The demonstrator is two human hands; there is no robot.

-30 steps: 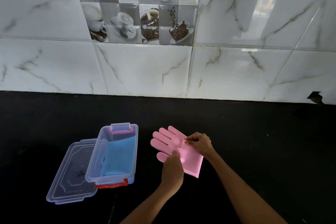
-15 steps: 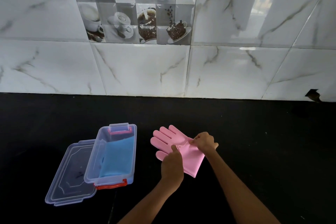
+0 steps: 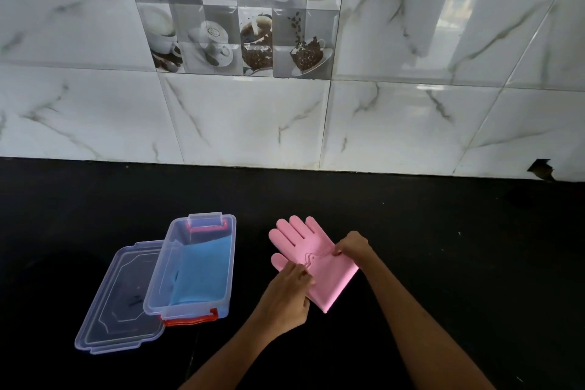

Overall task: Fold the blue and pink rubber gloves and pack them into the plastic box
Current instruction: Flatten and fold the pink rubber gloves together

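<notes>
Blue glove: already folded inside the box, so we judge half the packing done.
Pink glove: flat on the counter, right of the box.
Left hand: we pinch its near edge.
Right hand: we pinch the far edge, likely to fold it.

Clear glossy plastic box; matt pink rubber glove; glossy marble-look tiles.

From my feed: left hand, right hand bare, forearms uncovered to frame edge, short nails.
</notes>
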